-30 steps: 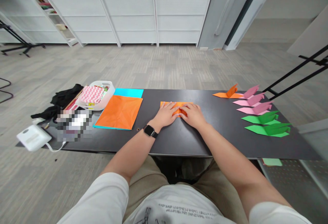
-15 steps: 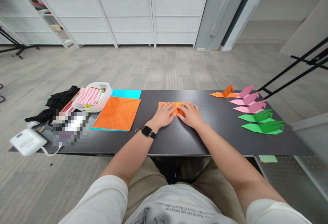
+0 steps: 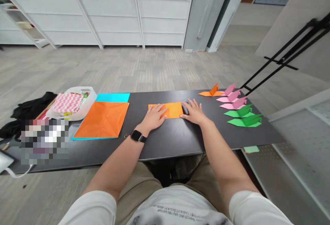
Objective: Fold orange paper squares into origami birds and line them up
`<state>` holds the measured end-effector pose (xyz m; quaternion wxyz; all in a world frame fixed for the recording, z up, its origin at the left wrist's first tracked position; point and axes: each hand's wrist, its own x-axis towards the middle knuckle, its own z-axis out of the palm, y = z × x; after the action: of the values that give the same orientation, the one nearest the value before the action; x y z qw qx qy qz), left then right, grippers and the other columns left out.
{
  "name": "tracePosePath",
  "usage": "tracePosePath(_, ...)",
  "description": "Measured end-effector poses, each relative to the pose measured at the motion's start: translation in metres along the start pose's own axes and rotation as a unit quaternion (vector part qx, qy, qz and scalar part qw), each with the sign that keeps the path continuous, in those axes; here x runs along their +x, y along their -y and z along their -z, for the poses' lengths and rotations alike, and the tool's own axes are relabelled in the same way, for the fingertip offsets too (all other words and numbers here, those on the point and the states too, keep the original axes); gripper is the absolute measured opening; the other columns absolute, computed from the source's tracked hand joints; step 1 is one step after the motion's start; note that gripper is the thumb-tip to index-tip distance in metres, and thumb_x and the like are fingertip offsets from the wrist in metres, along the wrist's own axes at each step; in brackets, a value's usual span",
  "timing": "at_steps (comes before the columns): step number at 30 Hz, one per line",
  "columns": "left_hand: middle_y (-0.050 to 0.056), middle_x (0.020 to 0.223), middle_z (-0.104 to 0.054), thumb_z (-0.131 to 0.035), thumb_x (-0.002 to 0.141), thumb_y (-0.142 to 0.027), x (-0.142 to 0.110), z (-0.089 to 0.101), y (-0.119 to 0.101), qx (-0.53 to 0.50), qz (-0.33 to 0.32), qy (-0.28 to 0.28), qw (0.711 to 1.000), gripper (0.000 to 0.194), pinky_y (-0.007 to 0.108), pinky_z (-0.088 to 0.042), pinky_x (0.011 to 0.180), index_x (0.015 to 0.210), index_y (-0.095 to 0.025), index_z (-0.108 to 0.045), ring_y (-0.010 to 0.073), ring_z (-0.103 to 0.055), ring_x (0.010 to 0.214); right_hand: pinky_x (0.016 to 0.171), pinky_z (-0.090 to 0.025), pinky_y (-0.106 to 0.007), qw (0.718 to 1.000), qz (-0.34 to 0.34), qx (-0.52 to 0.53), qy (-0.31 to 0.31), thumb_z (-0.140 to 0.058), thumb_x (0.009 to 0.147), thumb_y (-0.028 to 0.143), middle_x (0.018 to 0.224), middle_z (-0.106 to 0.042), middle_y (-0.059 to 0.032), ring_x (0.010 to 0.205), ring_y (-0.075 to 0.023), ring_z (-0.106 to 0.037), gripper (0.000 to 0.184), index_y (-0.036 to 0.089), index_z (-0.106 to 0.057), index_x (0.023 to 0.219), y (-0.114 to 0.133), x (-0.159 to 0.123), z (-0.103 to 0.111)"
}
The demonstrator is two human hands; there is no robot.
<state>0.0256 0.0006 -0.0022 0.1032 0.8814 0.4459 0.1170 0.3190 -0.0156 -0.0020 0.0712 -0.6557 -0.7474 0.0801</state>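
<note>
A folded sheet of orange origami paper (image 3: 174, 110) lies flat in front of me on the dark table (image 3: 170, 139), its long side running left to right. Over its left part rests my left hand (image 3: 154, 115), fingers stretched out and pressing on the paper. My right hand (image 3: 195, 112) is at the right end of the sheet, fingers spread, its thumb by the near right corner. Whether that thumb touches the paper I cannot tell. Neither hand grasps anything.
Left of my hands lies a stack of orange paper (image 3: 105, 118) over blue paper (image 3: 113, 97). Beyond it stand a white basket (image 3: 90, 98) and black cloth (image 3: 32, 104). At the right sit an orange paper crane (image 3: 212, 91), several pink cranes (image 3: 233, 96) and green cranes (image 3: 244, 121).
My right hand has slid right, off the paper's middle to its right end, and its fingers have spread. The left hand stays on the left part. The whole view has turned rightward.
</note>
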Motion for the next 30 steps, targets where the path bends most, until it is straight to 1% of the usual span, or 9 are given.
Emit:
tracePosePath(2, 0.008, 0.171, -0.044, -0.046, 0.107, -0.042, 0.0, -0.001, 0.001, -0.003, 0.0, -0.005, 1.0, 0.051, 0.063, -0.025, 0.132, 0.156, -0.031, -0.056, 0.033, -0.038, 0.16, 0.121, -0.022, -0.08, 0.999, -0.017, 0.022, 0.016, -0.078, 0.088, 0.055, 0.175, -0.03, -0.0183, 0.162, -0.0473, -0.021, 0.087, 0.033, -0.043, 0.164, -0.013, -0.001, 0.005)
tracePosePath(4, 0.008, 0.171, -0.044, -0.046, 0.107, -0.042, 0.001, -0.003, 0.002, -0.003, -0.001, -0.006, 1.0, 0.051, 0.064, -0.025, 0.132, 0.156, -0.031, -0.056, 0.0331, -0.038, 0.159, 0.121, -0.024, -0.079, 0.999, -0.015, 0.051, 0.005, -0.078, 0.089, 0.051, 0.172, -0.037, -0.0164, 0.161, -0.0446, -0.027, 0.079, 0.033, -0.049, 0.16, -0.021, 0.0, 0.01)
tracePosePath(8, 0.008, 0.17, -0.044, -0.047, 0.107, -0.042, 0.001, -0.004, 0.002, 0.001, -0.005, -0.011, 1.0, 0.052, 0.064, -0.025, 0.132, 0.156, -0.03, -0.056, 0.0334, -0.039, 0.159, 0.124, -0.032, -0.063, 0.982, 0.019, 0.095, -0.164, -0.06, 0.102, 0.041, 0.152, -0.059, -0.0135, 0.145, -0.0327, -0.051, 0.037, 0.029, -0.072, 0.134, -0.009, 0.005, 0.017)
tracePosePath(10, 0.008, 0.17, -0.045, -0.047, 0.107, -0.042, 0.001, -0.003, 0.002, 0.003, -0.008, -0.013, 1.0, 0.051, 0.063, -0.026, 0.131, 0.155, -0.029, -0.057, 0.0335, -0.039, 0.159, 0.126, -0.031, -0.059, 0.974, 0.068, 0.091, -0.196, -0.055, 0.105, 0.039, 0.141, -0.066, -0.012, 0.138, -0.0295, -0.056, 0.033, 0.028, -0.074, 0.129, 0.008, 0.007, 0.015)
tracePosePath(13, 0.01, 0.169, -0.047, -0.046, 0.107, -0.041, 0.0, -0.001, 0.0, 0.006, -0.011, -0.015, 1.0, 0.051, 0.06, -0.027, 0.131, 0.155, -0.028, -0.058, 0.0326, -0.04, 0.158, 0.129, -0.024, -0.063, 0.979, 0.151, 0.07, -0.118, -0.063, 0.102, 0.042, 0.14, -0.069, -0.008, 0.139, -0.0292, -0.055, 0.03, 0.03, -0.075, 0.127, 0.035, 0.009, 0.004)
tracePosePath(15, 0.011, 0.169, -0.046, -0.044, 0.108, -0.04, -0.001, 0.001, -0.002, 0.009, -0.012, -0.014, 1.0, 0.051, 0.06, -0.027, 0.132, 0.156, -0.027, -0.056, 0.0318, -0.04, 0.158, 0.128, -0.02, -0.069, 0.982, 0.161, 0.059, -0.075, -0.069, 0.1, 0.041, 0.143, -0.068, -0.0077, 0.14, -0.0307, -0.054, 0.032, 0.031, -0.074, 0.129, 0.045, 0.009, -0.005)
tracePosePath(17, 0.011, 0.171, -0.043, -0.042, 0.109, -0.039, -0.003, 0.002, -0.003, 0.012, -0.012, -0.007, 1.0, 0.052, 0.062, -0.024, 0.132, 0.158, -0.027, -0.054, 0.032, -0.037, 0.16, 0.125, -0.022, -0.073, 0.985, 0.153, 0.059, -0.049, -0.069, 0.1, 0.04, 0.146, -0.066, -0.0085, 0.14, -0.031, -0.055, 0.035, 0.032, -0.072, 0.133, 0.047, 0.01, -0.011)
tracePosePath(22, 0.006, 0.175, -0.036, -0.038, 0.11, -0.038, -0.01, 0.005, 0.008, 0.015, 0.002, 0.013, 1.0, 0.054, 0.074, -0.008, 0.131, 0.163, -0.034, -0.046, 0.0347, -0.025, 0.165, 0.121, -0.022, -0.079, 0.984, 0.159, 0.059, -0.048, -0.066, 0.101, 0.041, 0.147, -0.065, -0.0097, 0.139, -0.033, -0.056, 0.033, 0.032, -0.07, 0.132, 0.04, 0.012, -0.013)
tracePosePath(30, 0.011, 0.181, -0.014, -0.063, 0.1, -0.041, -0.025, 0.026, 0.051, -0.003, 0.067, 0.033, 0.997, 0.07, 0.075, -0.006, 0.13, 0.166, -0.035, -0.041, 0.0404, -0.009, 0.168, 0.12, -0.019, -0.082, 0.983, 0.164, 0.062, -0.05, -0.065, 0.101, 0.042, 0.146, -0.065, -0.0103, 0.136, -0.0347, -0.057, 0.033, 0.032, -0.071, 0.132, 0.036, 0.014, -0.015)
